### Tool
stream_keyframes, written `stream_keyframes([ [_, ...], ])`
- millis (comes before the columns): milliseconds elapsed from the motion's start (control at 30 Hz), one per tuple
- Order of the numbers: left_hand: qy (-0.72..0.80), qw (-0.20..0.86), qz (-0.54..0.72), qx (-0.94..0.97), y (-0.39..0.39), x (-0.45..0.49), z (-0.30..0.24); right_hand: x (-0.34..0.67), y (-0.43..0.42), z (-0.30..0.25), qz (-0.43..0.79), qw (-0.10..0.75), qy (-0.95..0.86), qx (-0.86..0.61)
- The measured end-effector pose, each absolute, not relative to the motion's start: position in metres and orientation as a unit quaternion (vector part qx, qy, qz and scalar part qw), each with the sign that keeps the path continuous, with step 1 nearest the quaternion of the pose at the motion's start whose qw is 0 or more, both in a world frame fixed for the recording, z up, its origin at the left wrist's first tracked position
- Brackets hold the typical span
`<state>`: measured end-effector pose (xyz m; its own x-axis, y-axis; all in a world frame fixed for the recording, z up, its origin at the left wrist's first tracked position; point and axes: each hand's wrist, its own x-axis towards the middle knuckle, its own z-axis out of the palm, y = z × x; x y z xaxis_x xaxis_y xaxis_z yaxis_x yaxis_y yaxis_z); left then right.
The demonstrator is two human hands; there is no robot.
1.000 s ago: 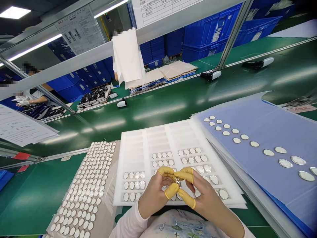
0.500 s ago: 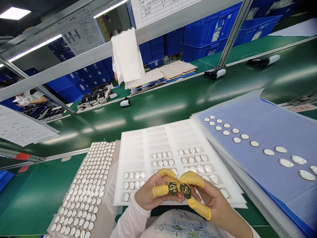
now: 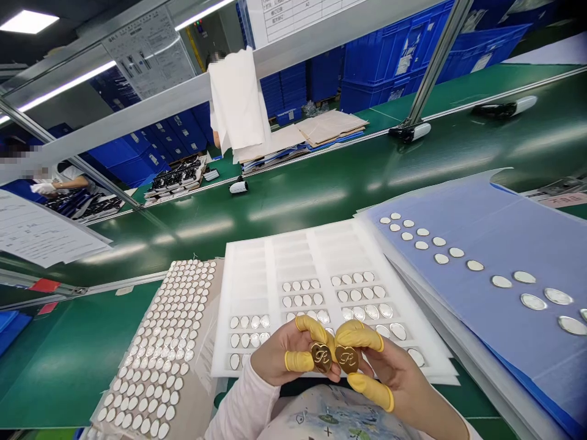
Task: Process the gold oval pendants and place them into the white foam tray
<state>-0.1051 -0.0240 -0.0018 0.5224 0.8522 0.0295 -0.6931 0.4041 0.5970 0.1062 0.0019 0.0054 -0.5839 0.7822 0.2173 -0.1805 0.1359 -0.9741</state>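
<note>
Two gold heart-shaped charms sit side by side just above the foam tray, each engraved with a script letter. My left hand (image 3: 291, 353) pinches the left charm (image 3: 321, 357) between yellow finger cots. My right hand (image 3: 378, 360) pinches the right charm (image 3: 347, 359) the same way. The charms touch or nearly touch. Below them lies a white foam tray (image 3: 261, 275) with rows of silver-rimmed oval pieces in its recesses. My hands hide part of those rows.
Left of the tray, a beige sheet (image 3: 208, 342) carries several rows of white ovals. To the right, a blue plastic sheet (image 3: 495, 232) holds larger silver ovals. A green conveyor belt (image 3: 293, 217) runs beyond, with stacked blue crates (image 3: 367, 79) behind. A co-worker's gloved hand (image 3: 43, 189) is far left.
Since the oldest frame, the charms have turned from edge-on to gold faces showing, and they have moved slightly apart and lower. Since the half-second frame, little has changed beyond a small view shift.
</note>
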Motion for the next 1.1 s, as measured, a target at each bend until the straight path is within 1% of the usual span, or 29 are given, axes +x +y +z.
stream_keyframes([
  [267, 0.138, 0.83, 0.46, 0.284, -0.024, -0.106, -0.004, 0.104, 0.003, 0.004, 0.654, 0.386, -0.61, -0.228],
  [533, 0.115, 0.828, 0.477, 0.271, -0.023, -0.104, -0.009, 0.104, 0.001, -0.013, 0.704, 0.38, -0.561, -0.211],
  [667, 0.107, 0.828, 0.481, 0.269, -0.024, -0.102, -0.008, 0.103, 0.002, -0.019, 0.703, 0.406, -0.542, -0.217],
  [967, 0.15, 0.827, 0.473, 0.265, -0.023, -0.101, -0.008, 0.104, 0.006, -0.021, 0.723, 0.368, -0.545, -0.209],
  [1100, 0.165, 0.819, 0.474, 0.278, -0.024, -0.101, -0.009, 0.104, 0.008, -0.019, 0.709, 0.376, -0.558, -0.212],
])
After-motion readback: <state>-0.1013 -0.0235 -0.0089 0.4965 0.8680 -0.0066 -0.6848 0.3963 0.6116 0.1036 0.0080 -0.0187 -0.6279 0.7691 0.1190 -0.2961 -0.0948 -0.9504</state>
